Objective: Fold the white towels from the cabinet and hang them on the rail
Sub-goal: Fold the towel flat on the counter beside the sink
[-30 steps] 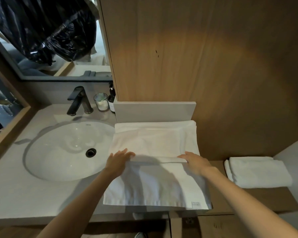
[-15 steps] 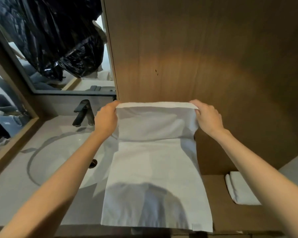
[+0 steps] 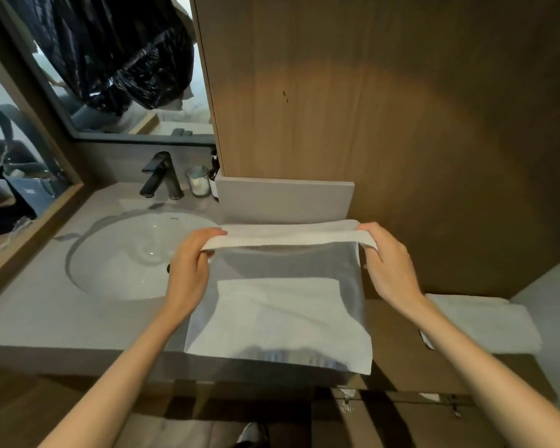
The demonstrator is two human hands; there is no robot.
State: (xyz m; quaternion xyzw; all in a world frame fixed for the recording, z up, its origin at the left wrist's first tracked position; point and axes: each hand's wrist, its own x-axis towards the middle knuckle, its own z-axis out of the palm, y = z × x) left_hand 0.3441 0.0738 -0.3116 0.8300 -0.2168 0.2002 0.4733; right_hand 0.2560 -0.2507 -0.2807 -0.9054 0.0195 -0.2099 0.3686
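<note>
Sink (image 3: 110, 253) left of centre, set in flat grey countertop (image 3: 39, 321). Left hand (image 3: 191, 270) pinches left end of white towel (image 3: 278, 318), fingers curled. Held fold runs left–right across frame centre; lower half lies on countertop front. Right hand (image 3: 388, 263) pinches right end, level with left. Folded towel (image 3: 485, 321) on wooden shelf (image 3: 392, 337), right edge. Rail not in view.

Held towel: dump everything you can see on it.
The white towel is thin, plain cloth, folded over itself. The left hand and right hand each pinch a corner of its raised top fold, stretching that edge level. The lower part drapes onto the grey counter beside the sink, bottom edge overhanging the front.
</note>
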